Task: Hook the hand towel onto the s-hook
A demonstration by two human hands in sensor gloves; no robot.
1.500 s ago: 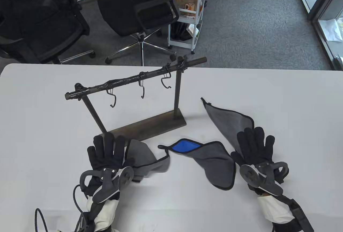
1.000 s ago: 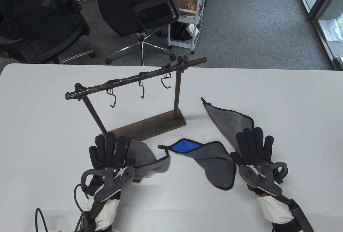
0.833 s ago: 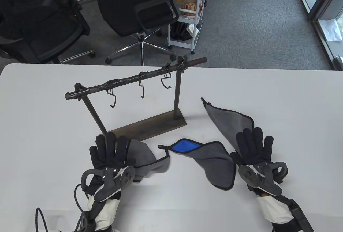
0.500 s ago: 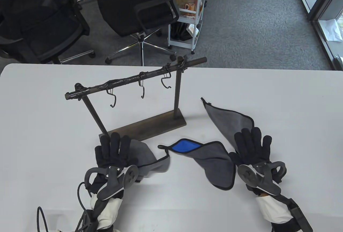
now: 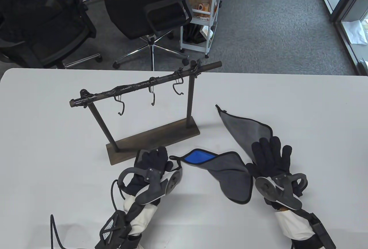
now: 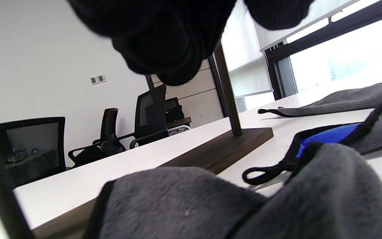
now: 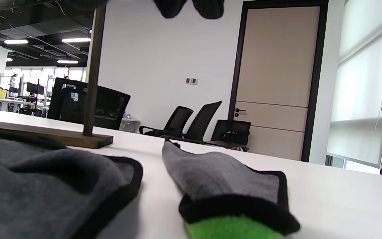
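- Three views. Table view: your left hand [image 5: 152,161] lies over a grey towel [image 5: 177,174], grip unclear; your right hand [image 5: 271,157] rests flat, fingers spread, on another towel [image 5: 244,129]. S-hooks [image 5: 152,96] hang bare.
- Left wrist view: blue-lined towel [image 6: 327,137], loop [image 6: 264,171] on the table [image 6: 111,166].
- Right wrist view: only fingertips [image 7: 207,8] show.

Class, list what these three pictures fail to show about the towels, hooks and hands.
- Left towel: in the table view the left hand covers it.
- Left hand's grip: unclear in both views.
- S-hooks: above both wrist views' frames.
- Right hand: contact with the right towel hidden beneath it.
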